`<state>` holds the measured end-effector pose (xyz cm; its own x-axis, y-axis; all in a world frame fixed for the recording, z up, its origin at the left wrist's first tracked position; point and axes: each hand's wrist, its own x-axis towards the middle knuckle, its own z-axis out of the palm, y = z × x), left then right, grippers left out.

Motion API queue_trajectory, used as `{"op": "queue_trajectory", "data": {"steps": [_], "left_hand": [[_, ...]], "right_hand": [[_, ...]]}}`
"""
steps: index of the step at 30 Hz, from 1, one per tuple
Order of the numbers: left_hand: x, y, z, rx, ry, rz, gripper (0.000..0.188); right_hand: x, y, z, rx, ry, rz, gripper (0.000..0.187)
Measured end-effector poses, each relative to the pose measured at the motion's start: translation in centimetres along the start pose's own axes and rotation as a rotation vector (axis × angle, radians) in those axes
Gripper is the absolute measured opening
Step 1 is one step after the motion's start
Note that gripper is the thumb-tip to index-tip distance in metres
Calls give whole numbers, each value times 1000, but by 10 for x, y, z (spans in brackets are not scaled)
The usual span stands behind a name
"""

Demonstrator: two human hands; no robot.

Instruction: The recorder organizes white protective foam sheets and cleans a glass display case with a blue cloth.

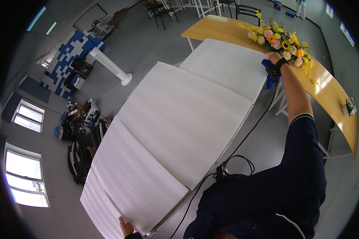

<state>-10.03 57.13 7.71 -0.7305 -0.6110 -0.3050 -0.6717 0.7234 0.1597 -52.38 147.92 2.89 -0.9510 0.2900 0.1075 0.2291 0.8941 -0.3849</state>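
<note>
Overlapping white sheets, perhaps thin foam (pixel 195 115), cover a long table running diagonally from the lower left to the upper right. At the far right corner, my right hand (pixel 273 58) reaches out with bent fingers closed at the edge of the farthest white sheet (pixel 227 63). A black band and a blue-and-black device with a cable (pixel 272 73) sit at that wrist. My left hand (pixel 126 228) rests at the near end, its fingers extended over the nearest white sheet (pixel 103 211); its palm is partly out of view.
A curved wooden table (pixel 327 87) bearing a flower arrangement (pixel 281 42) stands at the far right. Black cable (pixel 243 149) runs along the covered table's right side. A white tower fan (pixel 109 65), piled equipment (pixel 81 135) and black chairs (pixel 161 14) stand beyond.
</note>
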Motion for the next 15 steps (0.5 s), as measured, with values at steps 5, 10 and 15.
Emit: {"op": "queue_trajectory", "data": {"steps": [5,10,15], "left_hand": [[10,-25,8,19,-5,30,50],[5,-8,9,57,74,148,49],[-11,-19,0,-96,100,192,41]], "right_hand": [[-1,-8,1,-62,-67,-35,26],[-1,15,6,67,-81,20,29],[-19,14,12,-44,-12,163,55]]}}
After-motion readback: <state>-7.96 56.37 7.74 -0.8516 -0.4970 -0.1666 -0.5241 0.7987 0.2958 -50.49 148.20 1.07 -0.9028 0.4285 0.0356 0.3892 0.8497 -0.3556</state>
